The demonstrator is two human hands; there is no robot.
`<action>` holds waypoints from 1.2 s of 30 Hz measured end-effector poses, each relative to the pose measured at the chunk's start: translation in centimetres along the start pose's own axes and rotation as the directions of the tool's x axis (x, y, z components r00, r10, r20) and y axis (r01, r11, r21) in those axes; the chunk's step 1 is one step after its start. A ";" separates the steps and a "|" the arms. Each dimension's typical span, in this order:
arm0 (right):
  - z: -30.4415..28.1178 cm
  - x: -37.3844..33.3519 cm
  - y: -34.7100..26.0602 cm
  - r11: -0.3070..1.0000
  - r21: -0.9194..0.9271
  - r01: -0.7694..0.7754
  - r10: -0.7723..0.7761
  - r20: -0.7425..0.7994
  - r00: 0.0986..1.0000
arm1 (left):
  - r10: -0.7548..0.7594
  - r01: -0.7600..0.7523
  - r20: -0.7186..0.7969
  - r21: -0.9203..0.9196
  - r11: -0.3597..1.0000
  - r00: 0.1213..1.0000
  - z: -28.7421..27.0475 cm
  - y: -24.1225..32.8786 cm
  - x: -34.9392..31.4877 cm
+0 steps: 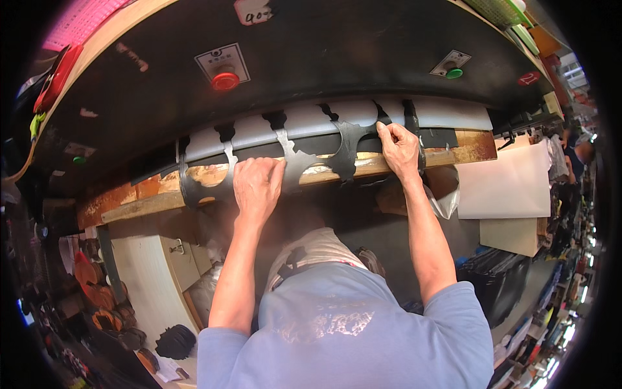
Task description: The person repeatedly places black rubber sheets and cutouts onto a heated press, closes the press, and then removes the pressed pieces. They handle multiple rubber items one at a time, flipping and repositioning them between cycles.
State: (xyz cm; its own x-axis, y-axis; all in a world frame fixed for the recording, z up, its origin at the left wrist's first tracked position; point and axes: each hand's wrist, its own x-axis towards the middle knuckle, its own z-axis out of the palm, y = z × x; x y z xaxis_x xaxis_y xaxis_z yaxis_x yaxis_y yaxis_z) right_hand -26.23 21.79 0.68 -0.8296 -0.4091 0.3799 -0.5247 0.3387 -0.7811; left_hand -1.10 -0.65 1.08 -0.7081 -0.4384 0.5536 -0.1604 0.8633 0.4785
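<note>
Red round button (225, 81) on dark machine housing (337, 45), upper left; green button (454, 73) upper right. White sheets (505, 181) stacked at right. Pale cabinet (152, 272) lower left, dark footwear (175, 341) beside it.

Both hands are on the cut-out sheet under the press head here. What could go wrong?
1. Both the left hand and right hand lie at the edge of the press head; if it came down, fingers might be crushed.
2. The dark sheet is riddled with cut-outs, so its thin webs may tear or snag when pulled.
3. The red button sits above; neither hand is on it.
</note>
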 end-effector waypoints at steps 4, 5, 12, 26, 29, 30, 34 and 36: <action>-0.4 -0.2 -0.3 1.000 -0.008 -0.002 0.002 0.014 1.000 | 0.011 -0.011 -0.016 -0.021 1.000 1.000 0.3 -0.1 -0.3; -0.4 -0.2 -0.3 1.000 0.001 -0.006 0.006 0.010 1.000 | 0.000 -0.001 -0.018 -0.022 1.000 1.000 0.3 0.0 -0.3; -1.2 0.6 -0.4 0.966 0.104 -0.238 0.238 0.017 0.971 | -0.026 0.028 0.037 -0.048 0.998 0.999 -0.3 0.5 -0.1; 23.7 9.1 -12.7 0.991 -0.073 0.114 -0.083 0.334 0.939 | -0.278 0.265 -0.129 -0.115 0.958 0.952 -5.2 -7.2 4.8; 24.2 8.3 -12.0 0.980 -0.061 0.187 -0.165 0.267 0.949 | -0.595 0.595 -0.068 -0.023 0.803 0.801 -5.3 -10.8 6.9; 23.7 8.4 -11.9 0.986 -0.018 0.165 -0.154 0.275 0.949 | -0.586 0.582 -0.025 -0.082 0.809 0.810 -5.4 -11.2 7.1; 19.6 10.0 -11.0 0.967 0.235 -0.097 0.004 0.369 0.929 | -0.642 0.655 0.141 -0.244 0.715 0.754 -5.1 -10.0 6.6; 16.0 10.7 -9.8 0.892 0.390 -0.228 0.059 0.400 0.915 | -0.654 0.670 0.182 -0.344 0.658 0.735 -5.5 -8.4 6.2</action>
State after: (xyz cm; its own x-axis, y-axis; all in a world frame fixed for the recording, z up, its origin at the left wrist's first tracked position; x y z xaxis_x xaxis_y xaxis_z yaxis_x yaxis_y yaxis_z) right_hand -26.91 0.52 4.50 -0.7134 -0.6930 0.1038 -0.2048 0.0645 -0.9767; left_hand -0.36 -11.96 4.22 -0.5401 -0.8410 -0.0301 -0.3436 0.1878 0.9202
